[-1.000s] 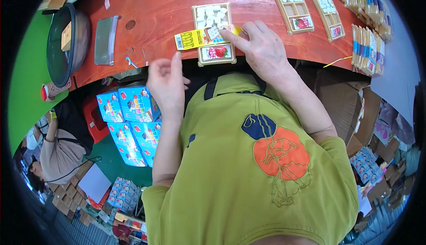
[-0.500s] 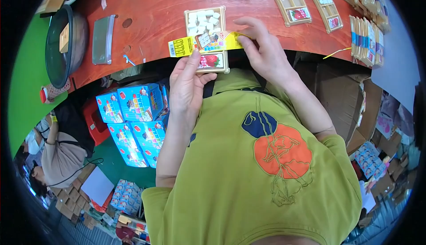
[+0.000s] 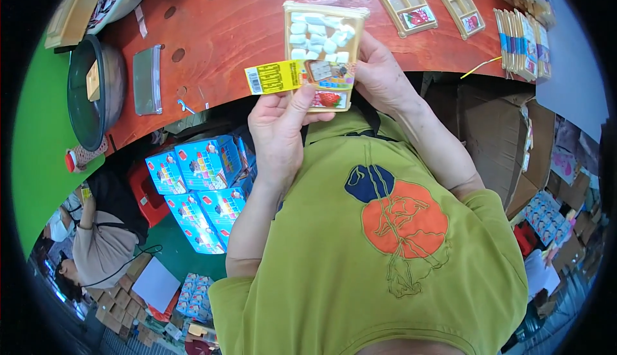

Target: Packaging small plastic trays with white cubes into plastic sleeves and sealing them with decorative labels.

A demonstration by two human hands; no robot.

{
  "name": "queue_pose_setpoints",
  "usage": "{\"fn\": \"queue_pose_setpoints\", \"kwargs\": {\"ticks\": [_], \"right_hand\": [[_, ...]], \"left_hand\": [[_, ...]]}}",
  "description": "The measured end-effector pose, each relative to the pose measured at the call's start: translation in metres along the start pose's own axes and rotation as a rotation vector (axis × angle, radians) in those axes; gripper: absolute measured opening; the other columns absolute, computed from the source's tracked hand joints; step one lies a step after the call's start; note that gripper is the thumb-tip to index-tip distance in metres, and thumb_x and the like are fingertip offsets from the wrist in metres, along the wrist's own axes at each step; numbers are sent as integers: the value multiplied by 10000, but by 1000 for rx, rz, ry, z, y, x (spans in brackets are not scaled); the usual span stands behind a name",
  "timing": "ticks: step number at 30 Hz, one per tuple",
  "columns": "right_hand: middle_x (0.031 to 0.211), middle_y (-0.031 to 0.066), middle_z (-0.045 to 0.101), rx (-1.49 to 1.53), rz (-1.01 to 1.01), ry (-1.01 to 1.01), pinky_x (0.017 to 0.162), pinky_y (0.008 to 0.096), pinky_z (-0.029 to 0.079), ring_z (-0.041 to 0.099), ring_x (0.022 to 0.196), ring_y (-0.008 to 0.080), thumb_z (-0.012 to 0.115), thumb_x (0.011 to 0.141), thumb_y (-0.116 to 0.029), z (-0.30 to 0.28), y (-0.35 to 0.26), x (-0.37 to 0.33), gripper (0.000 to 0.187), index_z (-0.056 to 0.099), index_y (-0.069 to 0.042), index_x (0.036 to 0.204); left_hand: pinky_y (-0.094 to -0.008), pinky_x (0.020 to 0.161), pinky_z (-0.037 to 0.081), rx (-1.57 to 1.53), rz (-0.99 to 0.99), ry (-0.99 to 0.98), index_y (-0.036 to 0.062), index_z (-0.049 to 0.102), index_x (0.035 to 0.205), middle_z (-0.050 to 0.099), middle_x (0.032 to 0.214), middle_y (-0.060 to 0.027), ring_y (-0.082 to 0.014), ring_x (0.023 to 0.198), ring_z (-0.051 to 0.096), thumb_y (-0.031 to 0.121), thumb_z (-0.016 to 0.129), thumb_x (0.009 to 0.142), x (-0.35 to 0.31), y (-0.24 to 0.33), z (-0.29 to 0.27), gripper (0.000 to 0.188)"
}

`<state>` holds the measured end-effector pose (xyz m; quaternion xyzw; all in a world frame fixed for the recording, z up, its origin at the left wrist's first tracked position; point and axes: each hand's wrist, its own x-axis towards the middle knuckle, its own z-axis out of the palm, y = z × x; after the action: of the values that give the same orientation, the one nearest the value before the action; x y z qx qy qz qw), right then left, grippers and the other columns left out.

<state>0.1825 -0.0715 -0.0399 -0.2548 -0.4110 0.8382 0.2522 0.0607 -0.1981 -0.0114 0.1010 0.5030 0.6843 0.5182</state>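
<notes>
A shallow tan tray (image 3: 290,40) of white pillow-shaped pieces is tilted up in front of me, with a strawberry picture in its lower section. Across its lower half lies a yellow printed paper band (image 3: 277,77), whose left end sticks out past the tray's edge. My left hand (image 3: 281,118) is closed on the tray's lower left, thumb pressing the band on the front and fingers beneath. My right hand (image 3: 382,75) grips the right edge near the band's other end; its fingertips are hidden behind the tray.
Similar filled trays (image 3: 406,8) lie on the red table (image 3: 238,40), beside stacked banded trays (image 3: 524,46) at right. A dark basin (image 3: 77,98), a clear plastic case (image 3: 148,80) and a red-capped bottle (image 3: 80,157) stand at left. Blue boxes (image 3: 209,162) are stacked below; a person (image 3: 106,246) sits lower left.
The tray has risen toward me and tilted up. My right hand has moved from the band's free right end to the tray's right edge, and that end is now folded out of sight.
</notes>
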Motion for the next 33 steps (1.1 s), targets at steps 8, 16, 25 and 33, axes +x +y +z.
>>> {"fn": "queue_pose_setpoints", "kwargs": {"ticks": [8, 16, 25, 33], "right_hand": [[1220, 93, 640, 182, 36, 28, 952, 315, 503, 626, 1087, 160, 598, 991, -139, 0, 3, -10, 365, 530, 8, 1319], [1103, 104, 684, -324, -259, 88, 903, 346, 514, 630, 1034, 173, 679, 936, -106, 31, -11, -18, 273, 614, 22, 1168], [1132, 166, 679, -990, -1035, -293, 842, 399, 501, 615, 945, 300, 747, 816, -188, 27, -36, -9, 368, 631, -44, 1135], [1136, 140, 654, -1025, -1016, -468, 827, 377, 484, 578, 932, 278, 733, 834, -170, 26, -52, -4, 325, 656, -67, 1133]], "left_hand": [[-301, 695, 619, 100, 78, 48, -52, 566, 1249, 695, 1099, -169, -200, 887, 716, 86, 636, 963, 7, 6, 1, 325], [-230, 583, 492, 400, 702, 368, 46, 502, 859, 535, 854, -38, -104, 675, 551, -46, 837, 740, 23, 5, 0, 367], [-339, 873, 514, 1096, 1200, 104, -11, 565, 1153, 546, 1199, -183, -260, 1078, 579, 116, 720, 878, -12, 17, -32, 341], [-333, 777, 545, 1192, 1173, -32, -16, 571, 1144, 614, 1172, -217, -298, 955, 650, 82, 740, 845, -17, 46, -23, 357]]}}
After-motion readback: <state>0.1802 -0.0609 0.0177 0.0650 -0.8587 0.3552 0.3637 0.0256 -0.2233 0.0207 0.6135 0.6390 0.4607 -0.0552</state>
